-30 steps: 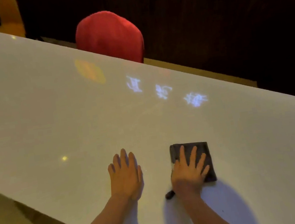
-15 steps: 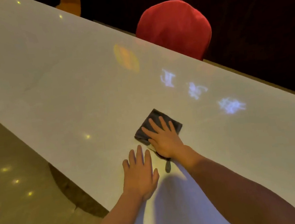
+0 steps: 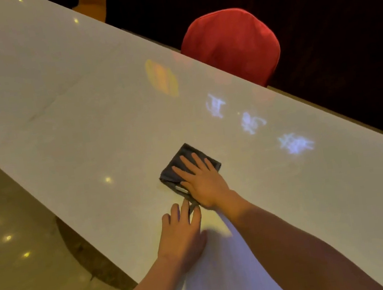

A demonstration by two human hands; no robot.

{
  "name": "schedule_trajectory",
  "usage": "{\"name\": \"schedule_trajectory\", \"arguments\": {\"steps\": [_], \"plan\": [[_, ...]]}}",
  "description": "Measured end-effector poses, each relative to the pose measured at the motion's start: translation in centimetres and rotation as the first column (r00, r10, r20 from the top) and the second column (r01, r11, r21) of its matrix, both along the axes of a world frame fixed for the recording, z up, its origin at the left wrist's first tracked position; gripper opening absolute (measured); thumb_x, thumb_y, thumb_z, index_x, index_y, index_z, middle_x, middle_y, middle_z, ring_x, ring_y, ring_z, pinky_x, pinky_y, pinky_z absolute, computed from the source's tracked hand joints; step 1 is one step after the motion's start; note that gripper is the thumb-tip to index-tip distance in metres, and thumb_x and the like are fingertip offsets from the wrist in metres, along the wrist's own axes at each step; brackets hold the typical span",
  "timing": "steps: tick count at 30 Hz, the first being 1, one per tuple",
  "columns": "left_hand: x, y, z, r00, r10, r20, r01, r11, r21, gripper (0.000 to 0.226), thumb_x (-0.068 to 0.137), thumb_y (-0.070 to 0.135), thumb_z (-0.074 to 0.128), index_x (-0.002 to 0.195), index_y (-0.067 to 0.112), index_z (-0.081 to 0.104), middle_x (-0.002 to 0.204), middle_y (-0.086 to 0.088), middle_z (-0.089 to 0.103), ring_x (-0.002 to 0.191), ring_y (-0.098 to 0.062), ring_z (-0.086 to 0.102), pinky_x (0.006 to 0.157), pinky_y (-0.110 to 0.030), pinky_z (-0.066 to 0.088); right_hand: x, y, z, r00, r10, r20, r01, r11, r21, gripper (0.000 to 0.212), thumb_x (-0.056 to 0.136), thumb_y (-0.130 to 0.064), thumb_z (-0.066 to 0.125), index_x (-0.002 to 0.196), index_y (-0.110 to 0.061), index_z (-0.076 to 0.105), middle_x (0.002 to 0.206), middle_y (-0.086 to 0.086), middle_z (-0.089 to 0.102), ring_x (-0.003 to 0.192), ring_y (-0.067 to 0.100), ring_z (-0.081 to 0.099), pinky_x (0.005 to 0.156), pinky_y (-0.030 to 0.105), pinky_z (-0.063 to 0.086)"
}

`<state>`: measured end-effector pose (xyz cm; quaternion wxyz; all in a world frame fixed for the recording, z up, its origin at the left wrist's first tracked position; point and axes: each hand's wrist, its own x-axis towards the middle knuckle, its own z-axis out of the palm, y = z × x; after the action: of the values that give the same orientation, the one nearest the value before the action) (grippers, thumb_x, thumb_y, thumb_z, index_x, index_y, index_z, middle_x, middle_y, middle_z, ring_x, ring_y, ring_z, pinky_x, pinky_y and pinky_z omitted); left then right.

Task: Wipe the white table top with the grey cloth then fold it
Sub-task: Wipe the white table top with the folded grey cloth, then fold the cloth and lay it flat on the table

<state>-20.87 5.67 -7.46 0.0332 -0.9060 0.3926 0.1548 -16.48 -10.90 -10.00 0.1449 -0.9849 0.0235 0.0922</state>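
Observation:
A grey cloth [image 3: 176, 165], folded into a small square, lies on the long white table top [image 3: 69, 108]. My right hand [image 3: 201, 180] presses flat on the cloth with its fingers spread, covering its near half. A loose strip of the cloth trails out under the palm toward me. My left hand [image 3: 182, 234] rests flat on the table just in front of the cloth, its fingertips touching that strip.
A red chair back [image 3: 233, 45] stands behind the table's far edge. An orange chair [image 3: 92, 7] is at the top left. Bluish light marks [image 3: 251, 123] and an orange patch [image 3: 161, 77] reflect on the table. Glossy floor [image 3: 16, 255] lies left of the near edge.
My right hand has slid the cloth leftward and away from me across the table. My left hand, once beside the cloth, now lies in front of it, touching its trailing strip.

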Motion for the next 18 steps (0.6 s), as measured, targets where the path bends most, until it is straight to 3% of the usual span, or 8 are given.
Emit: {"name": "schedule_trajectory", "arguments": {"steps": [1,3,6,9,11,15,17,18], "plan": [[0.2,0.2,0.0,1.000,-0.025,0.002,0.025,1.000,0.004,0.053,0.083,0.046,0.051,0.126,0.014,0.050,0.138,-0.017,0.048,0.110,-0.040,0.048,0.079,-0.047,0.043,-0.4,-1.7,-0.1,0.999,-0.043,-0.001,0.043,0.999,-0.016,0.052,0.103,-0.045,0.029,0.153,-0.039,0.014,0.165,-0.001,0.004,0.150,0.030,-0.006,0.121,0.052,0.002],[0.8,0.4,-0.1,0.996,-0.077,0.038,0.078,0.997,-0.026,0.049,0.082,0.044,0.056,0.121,0.015,0.053,0.132,-0.017,0.052,0.101,-0.040,0.052,0.074,-0.046,0.046,-1.2,-4.9,0.4,0.956,-0.291,-0.022,0.291,0.956,-0.031,0.053,0.102,-0.046,0.028,0.153,-0.037,0.014,0.165,0.001,0.001,0.150,0.031,-0.007,0.121,0.052,0.002],[2.4,0.1,0.0,0.995,-0.077,0.069,0.085,0.989,-0.118,0.030,0.088,0.037,0.047,0.110,0.018,0.055,0.119,-0.011,0.056,0.092,-0.035,0.051,0.070,-0.042,0.043,-2.3,-4.6,1.1,0.824,-0.561,-0.080,0.562,0.827,-0.015,0.061,0.100,-0.054,0.024,0.155,-0.031,0.008,0.165,0.007,-0.004,0.149,0.034,-0.010,0.120,0.054,0.000],[3.7,-1.3,0.6,0.987,0.157,-0.016,-0.157,0.969,-0.193,0.031,0.095,0.038,0.040,0.108,0.016,0.058,0.109,-0.008,0.058,0.092,-0.030,0.053,0.072,-0.041,0.047,-3.7,-0.4,1.5,0.826,-0.548,-0.128,0.556,0.831,0.027,0.073,0.096,-0.064,0.021,0.155,-0.026,0.002,0.164,0.011,-0.007,0.149,0.035,-0.012,0.119,0.052,-0.004],[4.3,-2.9,1.3,0.931,0.345,-0.124,-0.364,0.910,-0.199,0.038,0.098,0.041,0.036,0.113,0.012,0.056,0.112,-0.011,0.056,0.097,-0.031,0.054,0.078,-0.043,0.050,-5.5,1.4,2.1,0.863,-0.483,-0.148,0.491,0.871,0.021,0.071,0.096,-0.062,0.022,0.155,-0.026,0.004,0.164,0.012,-0.004,0.149,0.036,-0.008,0.120,0.051,0.000],[4.1,-6.0,2.2,0.822,0.473,-0.318,-0.545,0.814,-0.198,0.047,0.098,0.046,0.041,0.119,0.005,0.051,0.120,-0.016,0.050,0.106,-0.035,0.054,0.085,-0.046,0.049,-9.0,1.5,3.3,0.894,-0.340,-0.291,0.390,0.911,0.136,0.064,0.098,-0.048,0.034,0.155,-0.029,0.011,0.164,0.009,0.007,0.150,0.033,-0.001,0.119,0.048,0.012],[3.5,-6.9,2.3,0.759,0.520,-0.392,-0.616,0.769,-0.172,0.048,0.095,0.044,0.050,0.120,0.004,0.048,0.123,-0.018,0.048,0.110,-0.037,0.052,0.087,-0.047,0.049,-9.8,0.2,4.5,0.897,-0.324,-0.300,0.406,0.874,0.269,0.049,0.098,-0.035,0.039,0.146,-0.026,0.040,0.153,0.009,0.039,0.142,0.034,0.030,0.111,0.043,0.033],[3.3,-7.2,2.2,0.738,0.537,-0.409,-0.635,0.758,-0.151,0.048,0.094,0.043,0.054,0.121,0.004,0.047,0.124,-0.018,0.047,0.113,-0.038,0.050,0.089,-0.047,0.048,-9.8,-0.8,5.1,0.896,-0.349,-0.273,0.424,0.854,0.300,0.039,0.097,-0.027,0.041,0.133,-0.022,0.056,0.138,0.009,0.056,0.129,0.034,0.048,0.102,0.037,0.043]]}}
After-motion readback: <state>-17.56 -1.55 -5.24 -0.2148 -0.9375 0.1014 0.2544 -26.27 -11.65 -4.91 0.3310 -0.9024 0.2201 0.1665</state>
